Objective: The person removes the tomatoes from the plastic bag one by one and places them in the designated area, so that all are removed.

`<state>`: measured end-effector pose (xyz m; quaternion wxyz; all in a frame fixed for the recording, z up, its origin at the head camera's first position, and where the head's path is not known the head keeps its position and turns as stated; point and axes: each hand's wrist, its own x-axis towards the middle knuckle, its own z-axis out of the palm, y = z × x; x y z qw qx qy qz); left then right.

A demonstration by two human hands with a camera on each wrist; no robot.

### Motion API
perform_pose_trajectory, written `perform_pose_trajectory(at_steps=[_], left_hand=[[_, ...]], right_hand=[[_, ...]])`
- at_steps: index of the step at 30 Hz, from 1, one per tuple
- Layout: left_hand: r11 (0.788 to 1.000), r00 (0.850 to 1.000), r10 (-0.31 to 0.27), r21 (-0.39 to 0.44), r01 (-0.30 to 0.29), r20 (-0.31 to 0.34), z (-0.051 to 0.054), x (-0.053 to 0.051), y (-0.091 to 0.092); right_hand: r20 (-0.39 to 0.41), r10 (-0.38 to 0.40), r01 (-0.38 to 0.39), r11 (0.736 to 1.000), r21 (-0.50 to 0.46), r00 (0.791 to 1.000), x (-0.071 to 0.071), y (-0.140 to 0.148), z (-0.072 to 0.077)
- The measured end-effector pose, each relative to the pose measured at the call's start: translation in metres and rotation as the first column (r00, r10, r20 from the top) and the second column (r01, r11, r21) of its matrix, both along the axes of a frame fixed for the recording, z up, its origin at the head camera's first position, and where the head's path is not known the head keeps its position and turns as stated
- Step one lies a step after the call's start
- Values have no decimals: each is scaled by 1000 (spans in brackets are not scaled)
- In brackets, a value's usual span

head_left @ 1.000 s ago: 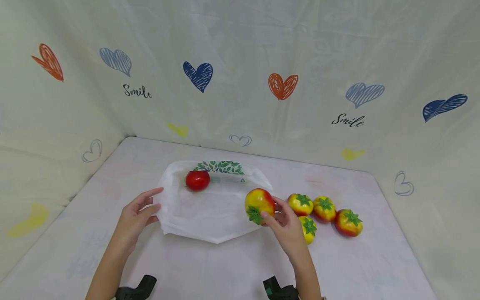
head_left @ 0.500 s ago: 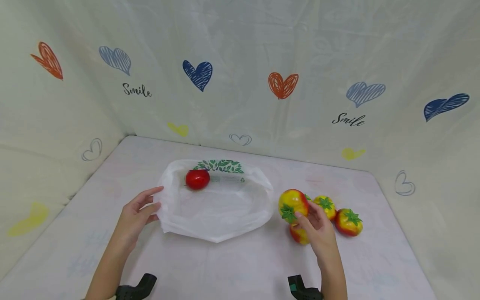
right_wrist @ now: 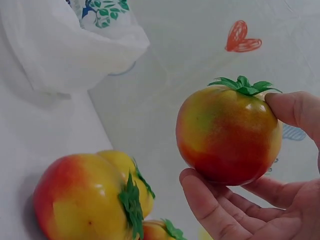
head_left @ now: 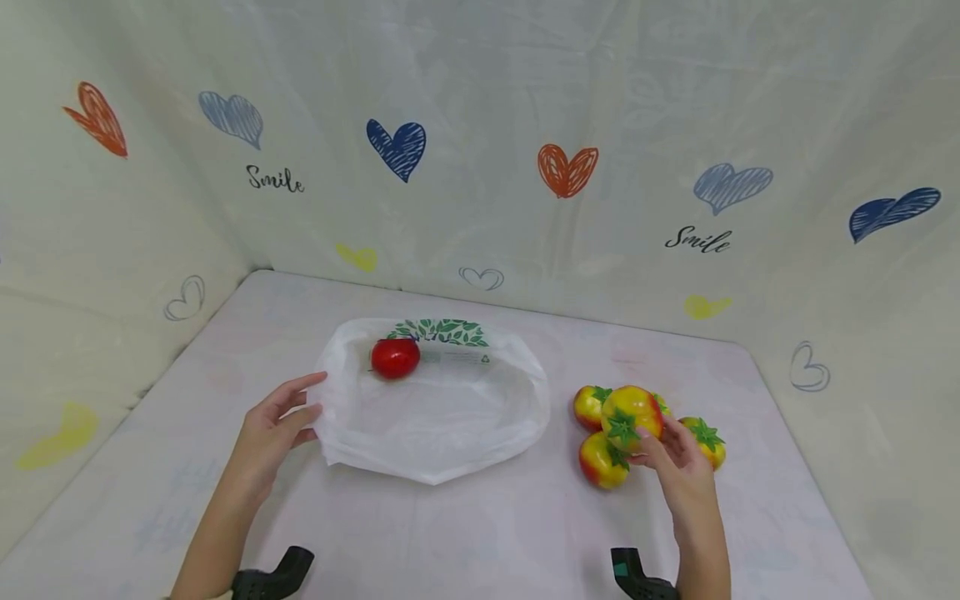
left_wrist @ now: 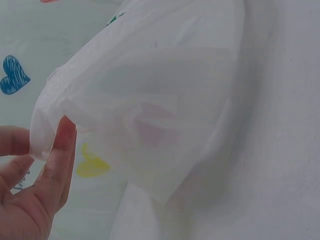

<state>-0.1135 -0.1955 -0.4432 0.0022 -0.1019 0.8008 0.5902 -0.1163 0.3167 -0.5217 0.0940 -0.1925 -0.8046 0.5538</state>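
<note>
My left hand (head_left: 276, 427) pinches the left rim of a white plastic bag (head_left: 420, 454). The bag lies spread with its mouth up, and a green leaf print shows on its far side. Inside, near the far left, sits a shiny red tomato (head_left: 395, 358). A yellow-and-red tomato (head_left: 632, 412) with a green leafy top is held between the thumb and fingers of my right hand (head_left: 684, 462). That hand is above several similar tomatoes (head_left: 600, 462) to the right of the bag, and partly hides some of them. In the right wrist view the held tomato (right_wrist: 230, 137) hangs apart from the others.
The white table (head_left: 465, 533) ends at a pale curtain (head_left: 480, 83) printed with hearts and words. At the far right of the group lies another yellow-and-red tomato (head_left: 708, 442), partly behind my right hand. Black wrist mounts (head_left: 273, 575) sit on both forearms.
My right hand has carried the yellow-and-red tomato rightward, from over the bag's right edge to above the other tomatoes. My left hand stays at the bag's rim.
</note>
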Motion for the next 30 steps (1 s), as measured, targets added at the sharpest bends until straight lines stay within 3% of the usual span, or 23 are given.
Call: perform_pose_trajectory(at_steps=[2, 5, 9, 13, 20, 30], left_hand=[[1000, 1000, -2, 1, 2, 0, 0, 0, 0], [1000, 1000, 5, 12, -4, -16, -13, -5, -4], [1000, 999, 19, 7, -19, -41, -49, -17, -17], [1000, 998, 30, 1, -30, -54, -69, -24, -24], [999, 998, 33, 10, -32, -54, -68, -23, -24], [999, 998, 36, 3, -36, -58, -69, -24, -24]], right_hand=[[12, -19, 19, 1000, -19, 1000, 1, 5, 0], [49, -42, 43, 999, -17, 998, 4, 11, 2], [109, -83, 84, 996, -5, 991, 7, 18, 5], [175, -112, 114, 994, -2, 978, 9, 27, 5], [286, -103, 96, 995, 39, 953, 14, 41, 0], [339, -29, 15, 999, 46, 940, 24, 48, 2]])
